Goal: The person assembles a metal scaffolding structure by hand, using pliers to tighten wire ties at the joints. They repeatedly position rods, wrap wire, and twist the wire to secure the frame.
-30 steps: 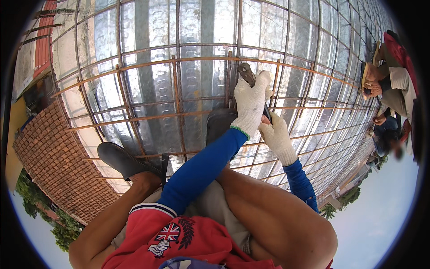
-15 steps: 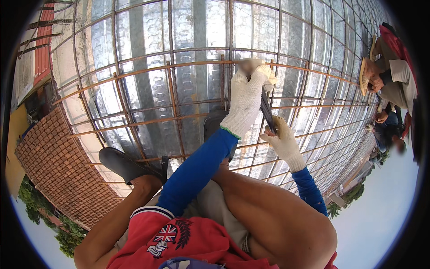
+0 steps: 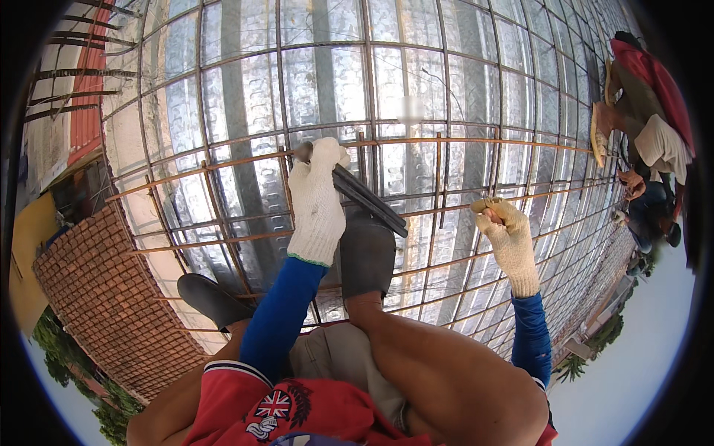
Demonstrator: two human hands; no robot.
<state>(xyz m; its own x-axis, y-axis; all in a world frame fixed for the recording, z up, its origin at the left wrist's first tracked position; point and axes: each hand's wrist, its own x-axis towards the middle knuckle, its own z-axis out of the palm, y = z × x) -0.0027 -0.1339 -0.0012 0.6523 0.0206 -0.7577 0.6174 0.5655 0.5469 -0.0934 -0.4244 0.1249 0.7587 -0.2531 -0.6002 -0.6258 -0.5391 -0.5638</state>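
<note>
My left hand point(image 3: 318, 204), in a white knit glove with a bare thumb showing, is closed round one end of a long dark bundle point(image 3: 370, 201). It looks like tie wire, folded into two parallel strands, and slants down to the right above my boot. Further right, my right hand point(image 3: 509, 241) wears a similar glove. Its bare fingertips are curled together over the rebar mesh point(image 3: 439, 212), and whatever is in the pinch is too small to make out. Both hands are above the rusty bars.
Corrugated metal decking point(image 3: 253, 111) lies beneath the mesh. My dark boots point(image 3: 368, 256) stand among the bars. Rebar ends point(image 3: 89, 74) stick out at the upper left, above a brick-patterned surface point(image 3: 111, 290). Other people point(image 3: 654, 126) crouch at the right. A loose wire point(image 3: 442, 85) lies ahead.
My left hand has moved left and nearer with the dark bundle. My right hand has come away from the bundle's free end and shifted right. The view has shifted slightly.
</note>
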